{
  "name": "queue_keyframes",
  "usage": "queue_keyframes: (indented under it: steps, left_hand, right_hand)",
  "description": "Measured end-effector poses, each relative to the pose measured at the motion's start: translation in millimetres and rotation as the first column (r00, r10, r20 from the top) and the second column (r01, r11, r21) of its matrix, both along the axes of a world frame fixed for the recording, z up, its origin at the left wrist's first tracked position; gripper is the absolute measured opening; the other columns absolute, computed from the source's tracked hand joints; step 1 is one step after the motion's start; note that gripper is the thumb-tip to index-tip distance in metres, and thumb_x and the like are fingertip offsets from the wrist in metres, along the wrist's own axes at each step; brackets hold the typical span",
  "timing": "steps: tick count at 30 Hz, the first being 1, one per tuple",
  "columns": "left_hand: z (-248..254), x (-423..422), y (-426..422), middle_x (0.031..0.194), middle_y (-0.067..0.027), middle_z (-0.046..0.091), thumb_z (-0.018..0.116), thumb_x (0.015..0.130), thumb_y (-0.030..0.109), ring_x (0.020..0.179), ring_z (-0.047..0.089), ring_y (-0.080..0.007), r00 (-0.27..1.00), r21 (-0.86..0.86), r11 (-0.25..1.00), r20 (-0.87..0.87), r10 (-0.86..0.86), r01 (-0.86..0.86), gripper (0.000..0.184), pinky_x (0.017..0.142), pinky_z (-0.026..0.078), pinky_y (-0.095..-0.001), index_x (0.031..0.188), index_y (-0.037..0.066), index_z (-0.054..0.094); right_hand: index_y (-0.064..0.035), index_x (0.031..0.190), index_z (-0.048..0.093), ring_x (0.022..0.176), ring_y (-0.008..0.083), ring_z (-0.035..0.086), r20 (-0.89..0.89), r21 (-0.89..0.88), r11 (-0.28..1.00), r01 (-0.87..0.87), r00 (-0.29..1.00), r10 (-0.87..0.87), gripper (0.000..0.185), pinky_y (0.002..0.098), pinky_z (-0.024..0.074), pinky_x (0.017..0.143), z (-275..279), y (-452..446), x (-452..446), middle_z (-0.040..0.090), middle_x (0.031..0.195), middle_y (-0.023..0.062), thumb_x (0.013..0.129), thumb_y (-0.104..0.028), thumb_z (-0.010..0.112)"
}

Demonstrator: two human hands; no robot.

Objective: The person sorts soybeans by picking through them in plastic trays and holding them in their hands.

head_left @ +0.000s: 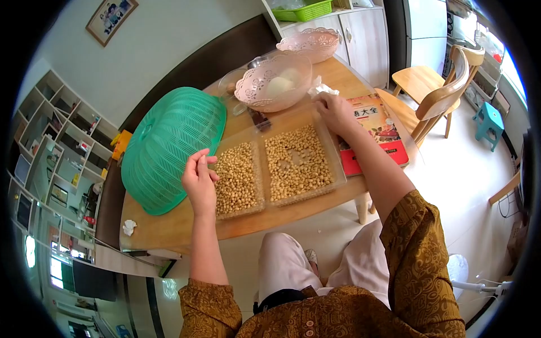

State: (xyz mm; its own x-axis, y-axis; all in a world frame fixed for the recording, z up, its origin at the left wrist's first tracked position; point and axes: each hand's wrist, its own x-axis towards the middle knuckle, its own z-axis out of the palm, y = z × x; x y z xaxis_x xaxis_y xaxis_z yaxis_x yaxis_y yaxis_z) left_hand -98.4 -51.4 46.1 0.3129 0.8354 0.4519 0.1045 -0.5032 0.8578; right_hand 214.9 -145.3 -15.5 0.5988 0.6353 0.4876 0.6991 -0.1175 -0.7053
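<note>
Two shallow clear plastic trays lie side by side on the table, the left tray (241, 214) and the right tray (339, 169), both spread with beige beans (301, 163) that look like soybeans. My left hand (199, 181) is beside the left tray's left edge, its fingers curled in a pinch; whatever is between them is too small to see. At the right tray's far right corner, my right hand (336, 115) has its fingers closed, just below a crumpled white tissue (322, 88). Its fingertips are partly hidden, so I cannot tell what they hold.
A green mesh food cover (174, 146) stands on the left of the wooden table (163, 231). Behind the trays are pink lace-edged bowls (259, 87). A red book (376, 132) lies at the right, near wooden chairs (445, 96). Another tissue (129, 227) is at the left edge.
</note>
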Motion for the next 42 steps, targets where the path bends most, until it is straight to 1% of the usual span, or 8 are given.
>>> queue_keyframes:
  steps: [5,7,11,16,23,27,34,42]
  left_hand:
    - [4,8,-13,0.085,-0.0062,0.063,0.049,0.094,0.016,0.055,0.049,-0.0077,0.980,0.170,0.981,-0.161,0.119,-0.091,0.021,0.051,0.042,-0.0220,0.105,0.003,0.061]
    - [8,13,-18,0.090,-0.0074,0.062,0.052,0.092,0.015,0.059,0.051,-0.0096,0.896,0.583,0.813,-0.360,0.261,-0.002,0.019,0.055,0.043,-0.0239,0.102,0.003,0.064]
    - [21,37,-50,0.096,-0.0064,0.060,0.063,0.084,0.013,0.063,0.054,-0.0120,0.877,0.281,0.921,-0.467,-0.116,0.271,0.019,0.057,0.044,-0.0248,0.101,0.005,0.064]
    - [27,82,-83,0.104,-0.0072,0.056,0.067,0.079,0.009,0.070,0.053,-0.0125,0.562,-0.059,0.751,-0.626,-0.540,0.657,0.034,0.066,0.045,-0.0260,0.111,0.006,0.060]
    - [10,105,-75,0.089,-0.0079,0.056,0.068,0.077,0.009,0.077,0.055,-0.0168,0.283,-0.196,0.596,-0.737,-0.613,0.779,0.024,0.072,0.046,-0.0285,0.098,0.001,0.061]
    - [0,101,-70,0.078,-0.0039,0.059,0.065,0.080,0.008,0.071,0.055,-0.0119,0.339,-0.165,0.589,-0.683,-0.647,0.791,0.014,0.065,0.046,-0.0258,0.093,0.002,0.064]
    - [21,65,-44,0.076,-0.0006,0.062,0.056,0.087,0.008,0.059,0.052,-0.0027,0.788,-0.386,0.780,-0.184,-0.588,0.492,0.013,0.048,0.041,-0.0164,0.096,0.002,0.064]
    - [13,-3,12,0.086,-0.0050,0.062,0.053,0.093,0.016,0.063,0.055,-0.0059,0.994,-0.230,0.967,0.020,-0.111,0.113,0.020,0.052,0.044,-0.0180,0.105,0.001,0.058]
  right_hand:
    - [-0.0089,0.091,0.065,0.080,0.0343,0.061,0.035,0.052,0.998,0.022,0.999,-0.024,0.020,0.0434,0.0481,0.072,-6,4,3,0.065,0.085,0.0157,0.084,-0.023,0.052]
    - [-0.0088,0.091,0.065,0.080,0.0343,0.061,0.018,0.041,0.999,0.006,1.000,-0.007,0.020,0.0435,0.0480,0.072,-4,3,2,0.065,0.085,0.0157,0.084,-0.022,0.052]
    - [-0.0084,0.090,0.065,0.080,0.0344,0.061,0.035,0.043,0.999,0.027,0.999,-0.028,0.020,0.0435,0.0480,0.072,-7,4,3,0.065,0.084,0.0160,0.084,-0.022,0.052]
    - [-0.0076,0.089,0.064,0.079,0.0346,0.061,0.024,0.050,0.999,0.005,1.000,-0.006,0.020,0.0435,0.0478,0.072,-3,2,1,0.065,0.083,0.0168,0.084,-0.023,0.052]
    - [-0.0052,0.093,0.064,0.083,0.0377,0.060,0.021,0.038,0.999,-0.013,1.000,0.013,0.023,0.0438,0.0468,0.072,-4,2,2,0.063,0.086,0.0205,0.084,-0.022,0.052]
    - [-0.0075,0.088,0.064,0.078,0.0354,0.061,0.047,0.069,0.998,0.014,0.999,-0.017,0.019,0.0441,0.0478,0.071,-7,5,2,0.064,0.082,0.0167,0.084,-0.023,0.053]
    - [-0.0073,0.090,0.064,0.079,0.0349,0.061,0.019,0.055,0.998,-0.011,1.000,0.010,0.019,0.0435,0.0479,0.071,-6,4,2,0.065,0.082,0.0165,0.084,-0.022,0.053]
    - [-0.0066,0.091,0.065,0.082,0.0349,0.061,0.006,0.032,0.999,0.000,1.000,0.000,0.020,0.0432,0.0480,0.073,-2,2,0,0.064,0.086,0.0172,0.085,-0.021,0.052]
